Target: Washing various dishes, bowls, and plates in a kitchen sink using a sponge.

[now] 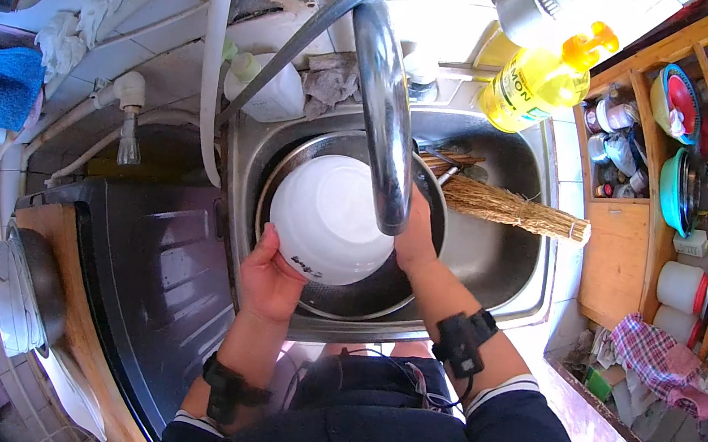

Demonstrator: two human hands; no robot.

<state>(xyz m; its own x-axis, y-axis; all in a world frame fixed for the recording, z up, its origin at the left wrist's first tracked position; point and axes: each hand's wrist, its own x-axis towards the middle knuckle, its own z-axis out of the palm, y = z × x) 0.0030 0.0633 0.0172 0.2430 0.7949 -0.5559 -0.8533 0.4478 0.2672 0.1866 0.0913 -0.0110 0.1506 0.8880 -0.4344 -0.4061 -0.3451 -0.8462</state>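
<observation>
A white bowl (pixel 325 230) is held over a large metal pan (pixel 342 304) in the left basin of a steel double sink. Its rounded outside and base face up towards me, and dark markings show near its lower edge. My left hand (pixel 271 277) grips the bowl at its lower left, thumb on the outside. My right hand (pixel 416 236) is at the bowl's right side, its fingers partly hidden behind the chrome faucet spout (pixel 385 117), which arches down over the bowl. Whether water is running cannot be made out.
A straw brush (pixel 512 208) lies across the right basin (pixel 485 256). Behind the sink stand a yellow soap bottle (pixel 532 90) with an orange pump and a white plastic bottle (pixel 270 90). A grey hose (pixel 319 33) crosses above. Wooden shelves (pixel 617 258) with dishes are at right.
</observation>
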